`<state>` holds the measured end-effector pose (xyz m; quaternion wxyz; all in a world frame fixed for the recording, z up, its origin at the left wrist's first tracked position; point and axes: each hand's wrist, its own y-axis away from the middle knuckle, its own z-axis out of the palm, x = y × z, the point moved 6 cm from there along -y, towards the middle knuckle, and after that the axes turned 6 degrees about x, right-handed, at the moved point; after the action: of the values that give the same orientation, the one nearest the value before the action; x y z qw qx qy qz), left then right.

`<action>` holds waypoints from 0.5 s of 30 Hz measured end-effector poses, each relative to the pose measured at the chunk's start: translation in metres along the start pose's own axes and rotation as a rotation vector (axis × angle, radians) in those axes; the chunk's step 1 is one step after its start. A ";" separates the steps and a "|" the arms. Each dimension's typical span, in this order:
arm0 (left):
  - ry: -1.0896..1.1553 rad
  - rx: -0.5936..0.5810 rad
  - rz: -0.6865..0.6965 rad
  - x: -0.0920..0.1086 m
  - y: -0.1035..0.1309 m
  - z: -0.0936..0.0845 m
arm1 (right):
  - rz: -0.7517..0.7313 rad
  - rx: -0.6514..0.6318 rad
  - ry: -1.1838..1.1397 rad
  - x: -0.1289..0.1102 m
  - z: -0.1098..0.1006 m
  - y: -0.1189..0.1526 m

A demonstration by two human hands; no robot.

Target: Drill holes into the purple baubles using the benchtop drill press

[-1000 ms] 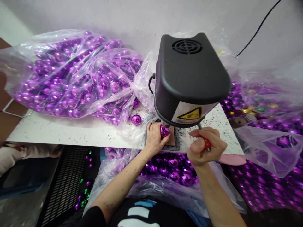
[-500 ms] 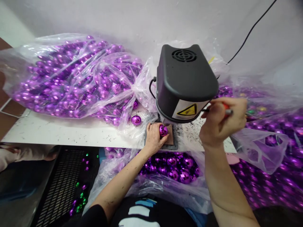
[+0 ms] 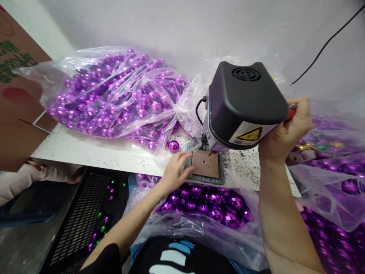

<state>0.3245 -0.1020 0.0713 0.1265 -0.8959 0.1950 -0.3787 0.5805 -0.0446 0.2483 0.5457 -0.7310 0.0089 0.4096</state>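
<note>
White tabletop (image 3: 114, 154), red handle (image 3: 291, 113), right fingers (image 3: 302, 110) around it

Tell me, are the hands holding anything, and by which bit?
The right hand grips the machine by its red handle. The left hand is open, with nothing visible in it.

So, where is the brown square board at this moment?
In the head view, the brown square board lies near the middle, on the grey base, right of the left hand.
</note>
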 end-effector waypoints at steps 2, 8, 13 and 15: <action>-0.174 0.140 -0.149 -0.034 -0.031 -0.017 | 0.016 -0.007 0.001 0.000 0.001 0.000; -0.382 -0.073 -0.448 -0.082 -0.073 -0.003 | 0.024 -0.021 -0.032 -0.002 0.001 0.000; 0.458 -0.015 -0.545 -0.061 -0.063 0.005 | 0.024 -0.045 -0.029 -0.003 0.002 0.001; 0.821 -0.089 -0.604 -0.046 -0.054 0.016 | 0.027 -0.050 -0.024 -0.003 0.002 0.001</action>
<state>0.3203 -0.0323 0.0512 -0.1138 -0.6942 -0.0232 -0.7104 0.5770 -0.0448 0.2492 0.5219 -0.7393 0.0020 0.4255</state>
